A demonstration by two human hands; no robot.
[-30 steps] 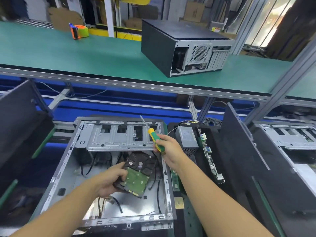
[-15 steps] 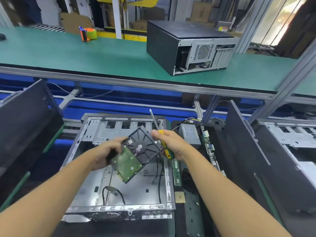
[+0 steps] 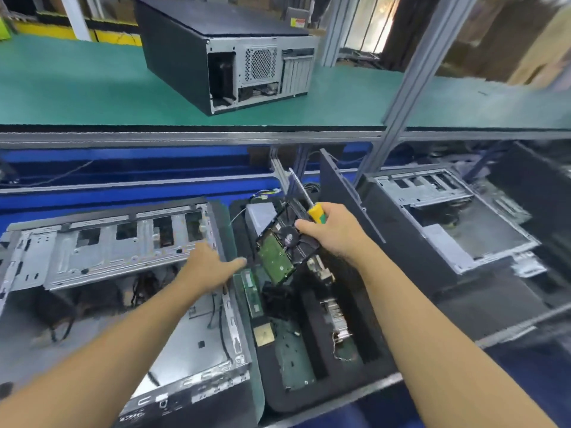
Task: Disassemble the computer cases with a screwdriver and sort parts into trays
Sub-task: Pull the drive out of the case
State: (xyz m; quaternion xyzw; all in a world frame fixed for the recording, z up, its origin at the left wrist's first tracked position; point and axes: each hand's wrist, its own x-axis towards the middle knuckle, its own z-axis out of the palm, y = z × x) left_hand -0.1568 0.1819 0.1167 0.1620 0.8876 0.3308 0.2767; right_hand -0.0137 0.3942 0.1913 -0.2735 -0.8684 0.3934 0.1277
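My right hand grips a yellow-green screwdriver and, with the same fingers, a hard drive tilted green circuit board up. The drive hangs over the far end of a black foam tray. My left hand is spread, fingers straight, at the right wall of the opened computer case, and holds nothing. The case lies on its side with its metal drive cage at the far end and loose cables inside.
The tray holds a grey power supply, a memory stick, a processor and a heatsink. A black side panel leans right of it, then another opened case. A closed case sits on the green conveyor.
The hard drive has gone from my left hand to my right and moved right, out of the case and over the tray. My left hand let go and opened. The view swung right.
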